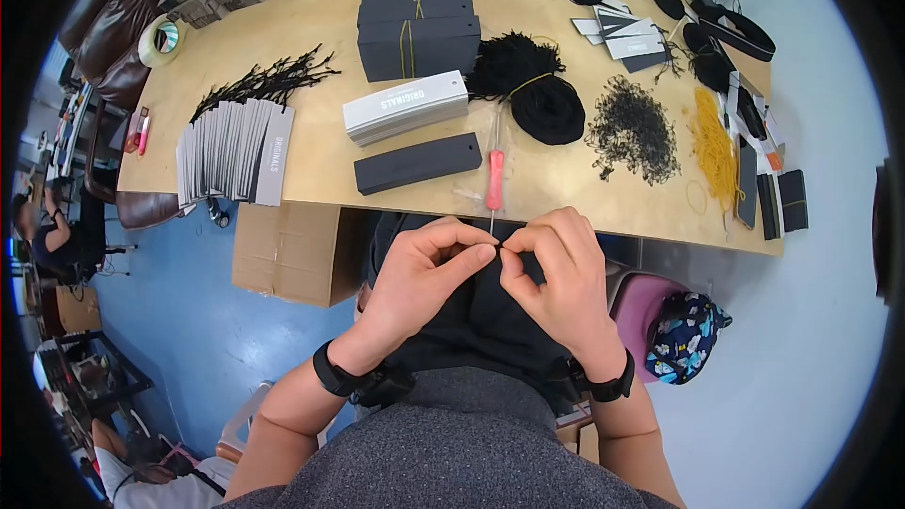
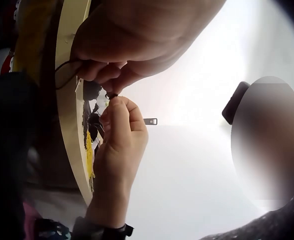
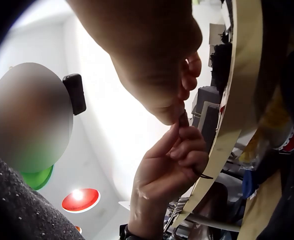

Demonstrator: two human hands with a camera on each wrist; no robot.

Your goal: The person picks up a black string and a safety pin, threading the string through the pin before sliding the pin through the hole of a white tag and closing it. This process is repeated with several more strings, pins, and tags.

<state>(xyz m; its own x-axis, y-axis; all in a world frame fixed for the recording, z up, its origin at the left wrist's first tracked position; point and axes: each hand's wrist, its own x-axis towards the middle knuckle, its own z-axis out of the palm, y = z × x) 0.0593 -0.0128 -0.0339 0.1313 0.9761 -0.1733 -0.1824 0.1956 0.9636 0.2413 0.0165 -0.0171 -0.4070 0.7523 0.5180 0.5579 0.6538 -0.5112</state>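
Observation:
In the head view my left hand (image 1: 429,269) and right hand (image 1: 561,269) meet in front of the table's near edge, above my lap. The thumb and forefinger of each pinch a thin black cord (image 2: 65,73), mostly hidden by the fingers; a loop of it sticks out from my left hand in the left wrist view. Just beyond the fingertips a red-handled tool (image 1: 495,179) with a thin metal shaft lies on the table. The right wrist view shows my left hand (image 3: 169,162) below and my right hand (image 3: 152,55) above, fingertips together.
On the table (image 1: 311,174) lie grey tags (image 1: 236,151) with black strings, white tags (image 1: 405,108), a dark block (image 1: 418,163), black cord bundles (image 1: 547,108), small black loops (image 1: 633,130) and yellow bands (image 1: 714,146). Below stands a cardboard box (image 1: 283,250); a pink chair (image 1: 633,311) is at right.

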